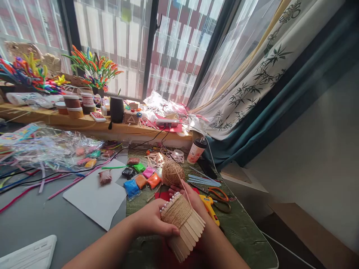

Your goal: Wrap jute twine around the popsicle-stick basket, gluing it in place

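Partly wrapped craft sticks (189,231), tan twine (177,213), white beads (168,203)

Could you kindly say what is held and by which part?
The left hand holds the wooden stick panel by its left side; whether the right hand grips anything is unclear.

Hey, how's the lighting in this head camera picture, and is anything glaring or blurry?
Head view: strong daylight comes through the window, with glare bleaching the plastic wrap below it; head view: the wall at right is dim and soft; head view: the twine-wrapped sticks look fairly clear.
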Action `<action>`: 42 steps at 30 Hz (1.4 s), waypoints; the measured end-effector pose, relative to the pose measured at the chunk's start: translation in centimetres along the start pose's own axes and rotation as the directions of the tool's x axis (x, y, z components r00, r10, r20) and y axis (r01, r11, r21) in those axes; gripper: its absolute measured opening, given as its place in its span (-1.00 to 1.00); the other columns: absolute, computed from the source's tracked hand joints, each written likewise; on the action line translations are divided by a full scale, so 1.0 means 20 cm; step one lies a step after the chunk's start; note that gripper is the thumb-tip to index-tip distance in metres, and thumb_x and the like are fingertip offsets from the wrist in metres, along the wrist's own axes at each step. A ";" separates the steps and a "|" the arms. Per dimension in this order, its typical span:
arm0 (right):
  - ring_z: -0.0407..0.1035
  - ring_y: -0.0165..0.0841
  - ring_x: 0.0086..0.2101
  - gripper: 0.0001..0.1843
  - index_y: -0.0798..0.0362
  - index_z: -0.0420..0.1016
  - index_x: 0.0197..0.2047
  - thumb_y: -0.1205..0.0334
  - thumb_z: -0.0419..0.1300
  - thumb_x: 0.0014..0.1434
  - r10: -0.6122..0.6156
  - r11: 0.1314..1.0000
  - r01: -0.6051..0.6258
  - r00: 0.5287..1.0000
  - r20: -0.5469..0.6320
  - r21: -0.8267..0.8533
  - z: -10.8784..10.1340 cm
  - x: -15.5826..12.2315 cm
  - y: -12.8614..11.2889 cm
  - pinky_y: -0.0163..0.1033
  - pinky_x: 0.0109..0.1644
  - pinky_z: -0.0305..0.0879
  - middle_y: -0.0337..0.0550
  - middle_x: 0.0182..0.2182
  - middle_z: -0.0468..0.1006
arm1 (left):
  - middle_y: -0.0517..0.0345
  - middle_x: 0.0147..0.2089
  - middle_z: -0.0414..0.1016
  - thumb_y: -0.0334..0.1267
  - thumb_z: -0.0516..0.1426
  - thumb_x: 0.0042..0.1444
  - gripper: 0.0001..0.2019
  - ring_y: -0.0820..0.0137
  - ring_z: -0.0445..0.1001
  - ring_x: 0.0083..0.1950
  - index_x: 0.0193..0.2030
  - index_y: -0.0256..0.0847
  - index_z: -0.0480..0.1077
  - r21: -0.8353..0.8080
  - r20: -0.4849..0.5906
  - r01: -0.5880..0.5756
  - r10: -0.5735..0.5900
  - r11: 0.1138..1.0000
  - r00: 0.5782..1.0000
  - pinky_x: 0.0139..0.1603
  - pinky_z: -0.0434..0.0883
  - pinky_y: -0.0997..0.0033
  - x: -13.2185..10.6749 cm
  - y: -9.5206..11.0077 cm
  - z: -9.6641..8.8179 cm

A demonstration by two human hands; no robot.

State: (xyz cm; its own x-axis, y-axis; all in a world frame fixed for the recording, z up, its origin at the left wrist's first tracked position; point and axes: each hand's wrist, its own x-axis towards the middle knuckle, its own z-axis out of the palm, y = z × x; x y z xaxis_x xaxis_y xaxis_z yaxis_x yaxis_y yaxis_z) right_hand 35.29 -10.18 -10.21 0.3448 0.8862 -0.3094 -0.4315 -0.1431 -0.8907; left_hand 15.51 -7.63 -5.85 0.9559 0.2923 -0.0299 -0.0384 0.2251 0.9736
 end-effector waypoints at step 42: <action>0.49 -0.28 -0.31 -0.58 0.09 0.71 -0.30 -0.01 0.58 -0.17 -0.167 0.986 0.166 0.985 0.046 0.011 0.13 -0.24 -0.22 -0.18 -0.14 0.37 -0.11 -0.34 0.70 | 0.00 -0.15 0.74 -0.14 0.31 0.09 -0.71 0.12 0.65 -0.17 -0.09 -0.23 0.63 0.434 -0.297 -0.103 0.250 0.895 0.922 -0.17 0.55 0.33 0.05 -0.10 -0.11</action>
State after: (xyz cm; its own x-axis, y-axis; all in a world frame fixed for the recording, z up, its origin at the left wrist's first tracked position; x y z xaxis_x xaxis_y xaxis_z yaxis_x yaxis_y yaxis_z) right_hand 33.41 -12.62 -4.07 0.3729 0.9171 -0.1408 -0.3773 0.0112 -0.9260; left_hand 15.95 -5.75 -8.27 0.7849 0.6015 0.1486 -0.0067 -0.2316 0.9728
